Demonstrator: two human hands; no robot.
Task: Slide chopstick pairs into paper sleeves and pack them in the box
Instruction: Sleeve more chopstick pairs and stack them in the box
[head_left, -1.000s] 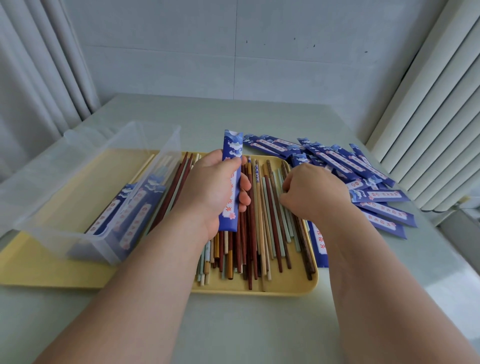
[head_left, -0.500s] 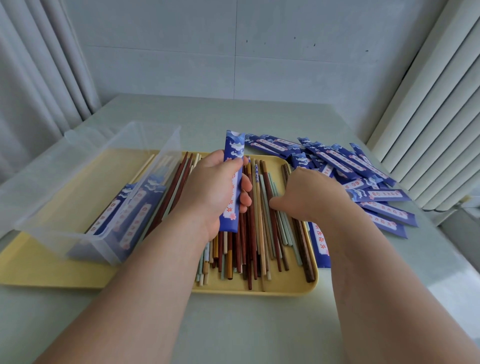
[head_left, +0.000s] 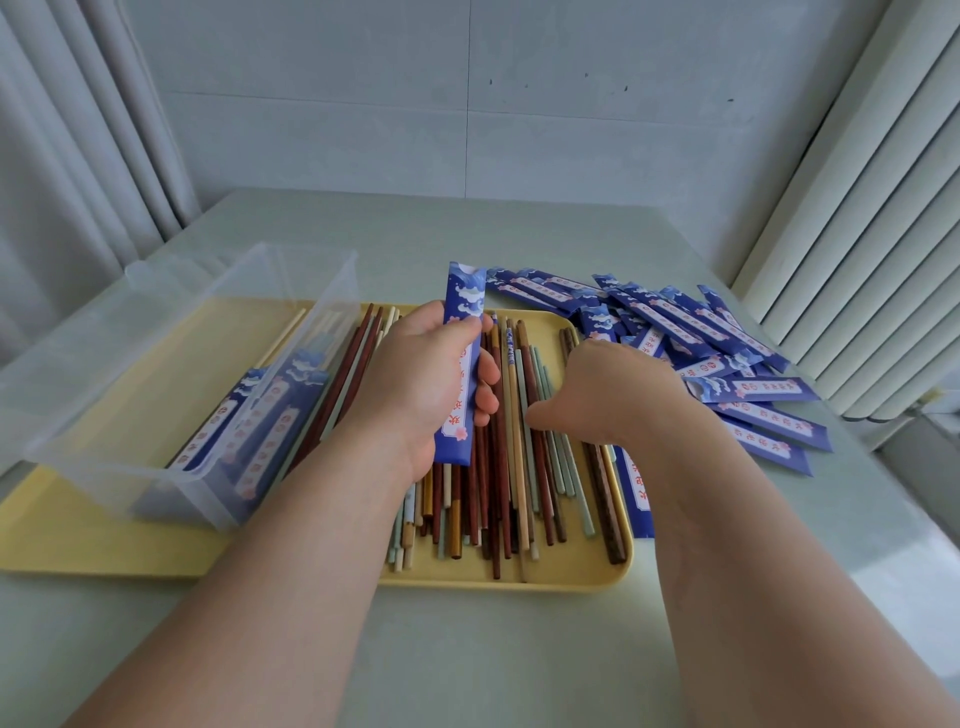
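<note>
Head view: left hand (head_left: 415, 384) grips a sleeve (head_left: 457, 395), long axis pointing away. Right hand (head_left: 608, 395) reaches, fingers curled down, onto chopsticks (head_left: 498, 509) directly beneath, parallel to the sleeve; whether it pinches any is hidden.

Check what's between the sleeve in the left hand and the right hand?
Loose chopsticks, tan, red-brown and pale green, lie on the yellow tray between the sleeve and the right hand. Head view shows it.
</note>
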